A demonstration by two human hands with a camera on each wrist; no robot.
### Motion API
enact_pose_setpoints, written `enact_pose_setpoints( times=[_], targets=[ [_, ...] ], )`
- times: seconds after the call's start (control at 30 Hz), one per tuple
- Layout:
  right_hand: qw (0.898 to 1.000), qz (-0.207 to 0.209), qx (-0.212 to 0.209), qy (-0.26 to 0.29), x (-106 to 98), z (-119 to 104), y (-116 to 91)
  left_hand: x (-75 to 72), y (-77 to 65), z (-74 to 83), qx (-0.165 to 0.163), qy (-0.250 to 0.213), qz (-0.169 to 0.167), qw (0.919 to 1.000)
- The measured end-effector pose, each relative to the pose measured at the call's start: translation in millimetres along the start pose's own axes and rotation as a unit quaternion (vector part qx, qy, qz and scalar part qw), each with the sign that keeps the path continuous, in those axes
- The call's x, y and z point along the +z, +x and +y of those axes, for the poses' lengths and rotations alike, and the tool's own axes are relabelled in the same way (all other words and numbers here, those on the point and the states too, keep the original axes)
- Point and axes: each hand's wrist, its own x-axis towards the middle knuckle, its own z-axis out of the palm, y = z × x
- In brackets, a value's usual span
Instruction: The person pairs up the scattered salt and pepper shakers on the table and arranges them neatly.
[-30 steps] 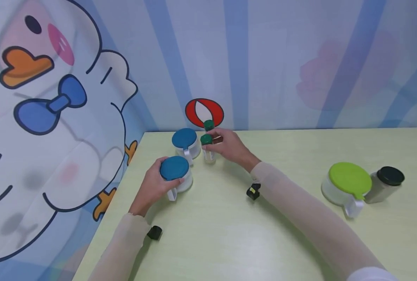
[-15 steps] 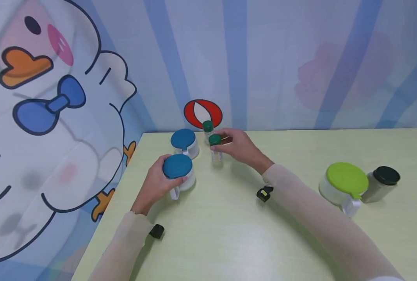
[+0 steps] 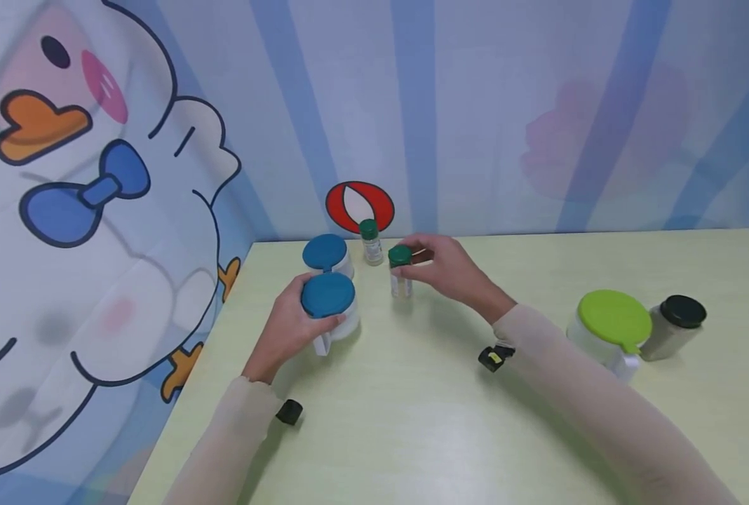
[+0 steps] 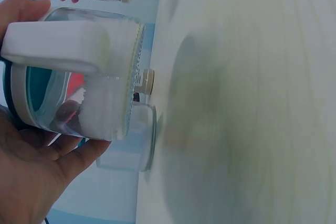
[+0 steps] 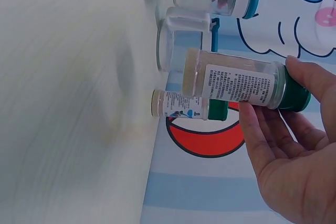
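My left hand (image 3: 292, 324) grips a glass jar (image 3: 328, 296) with a blue lid and a white handle. In the left wrist view, the jar's base (image 4: 134, 77) hangs clear of the table. Fingers and thumb of my right hand (image 3: 450, 270) pinch a green-capped spice bottle (image 3: 400, 255) near its cap, also held above the table. Its printed label (image 5: 239, 83) and tan contents show in the right wrist view. Just behind stands a second blue-lidded jar (image 3: 325, 251), partly hidden by the held one. A second green-capped spice bottle (image 3: 371, 247) stands beside it.
At the right of the table (image 3: 412, 414) stand a green-lidded jar (image 3: 613, 317) with a handle, partly behind my right sleeve, and a black-lidded jar (image 3: 680, 313). A printed cloth wall (image 3: 475, 119) borders the back and left.
My right hand has carried its spice bottle rightward, away from the standing one. My left hand has moved the blue-lidded jar slightly right and farther back. The head view has turned slightly right.
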Motion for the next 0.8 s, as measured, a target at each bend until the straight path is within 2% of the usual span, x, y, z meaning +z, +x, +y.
enact_pose_setpoints(
  times=[0.43, 0.8],
  targets=[
    [1.0, -0.007, -0.009, -0.028, -21, -3, -26, 13.6, 12.0, 22.8, 0.013, -0.003, -0.015, 0.9998],
    [0.998, -0.026, 0.007, -0.049, -40, 7, -51, 30.1, 18.0, 37.1, 0.03, -0.018, -0.032, 0.9988]
  ],
)
